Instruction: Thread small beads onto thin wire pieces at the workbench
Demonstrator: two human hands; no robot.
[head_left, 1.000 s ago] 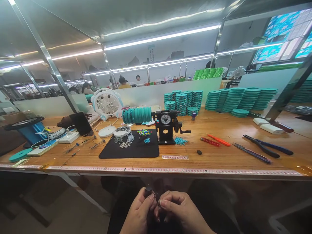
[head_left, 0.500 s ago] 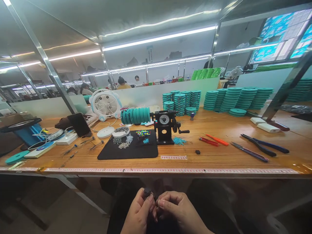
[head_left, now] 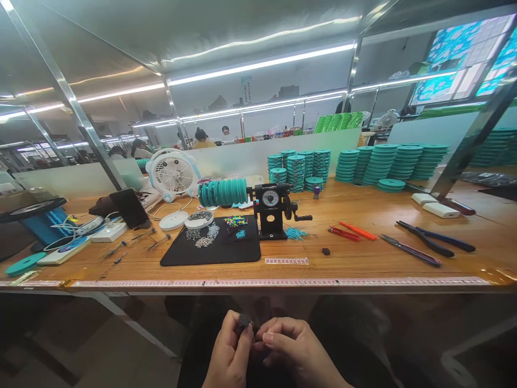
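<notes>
Below the table's front edge, my left hand [head_left: 230,353] is closed, pinching a small dark, rough-looking bundle [head_left: 244,320] between thumb and fingers. Its exact kind is too dim to make out. Close beside it on the right, my right hand [head_left: 297,345] has its thumb pressed against curled fingers. Whatever those fingertips grip is hidden or too small to name. Both hands are held low over dark clothing, with their fingertips near each other.
On the wooden table stands a hand-crank winder [head_left: 271,207] carrying turquoise spools [head_left: 222,192]. A black mat [head_left: 210,253] bears beads and small metal parts. Pliers [head_left: 430,237], a thread snipper [head_left: 410,250], an orange-handled tool [head_left: 357,230] and a small black lump [head_left: 326,251] lie rightward. Spool stacks [head_left: 379,164] stand behind.
My left thumb has shifted slightly down along the dark bundle, showing more of it. Both hands otherwise keep nearly the same place, while the whole view has drifted a little.
</notes>
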